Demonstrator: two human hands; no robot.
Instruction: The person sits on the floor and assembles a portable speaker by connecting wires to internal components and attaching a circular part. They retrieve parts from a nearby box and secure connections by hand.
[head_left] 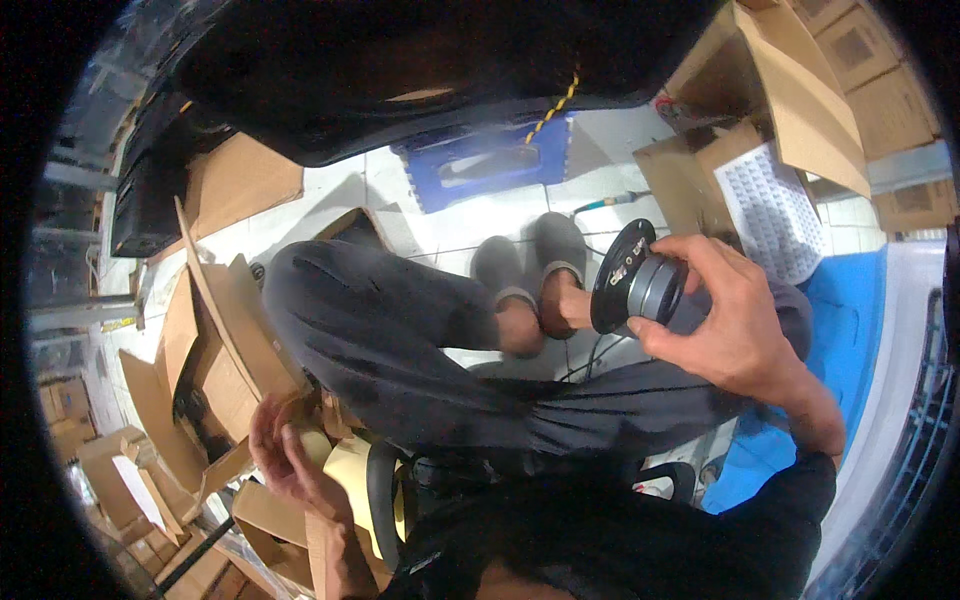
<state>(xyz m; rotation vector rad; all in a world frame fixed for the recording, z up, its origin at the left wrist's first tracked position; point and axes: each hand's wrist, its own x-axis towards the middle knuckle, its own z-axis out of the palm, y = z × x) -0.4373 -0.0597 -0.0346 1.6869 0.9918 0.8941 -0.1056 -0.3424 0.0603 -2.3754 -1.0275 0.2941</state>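
Observation:
My right hand point(722, 318) grips a small speaker driver point(655, 288) by its grey cylindrical back, thumb on one side and fingers on the other. The driver's round black flange point(622, 272) faces left, tilted, with terminals or small marks on its rear face. It is held above my right knee. Down at the left, my left hand point(290, 455) hangs beside an open cardboard box point(235, 335). Its fingers are loosely curled and apart, with nothing visible in them; I cannot tell whether they touch the box's flap.
A large black case point(420, 70) fills the far side, with a blue step stool point(480, 165) below it. More cardboard boxes point(800, 90) stand at the far right, beside a white packing tray point(765, 210). A blue bin point(840, 330) is at my right. A yellow object point(352, 475) lies near my left hip.

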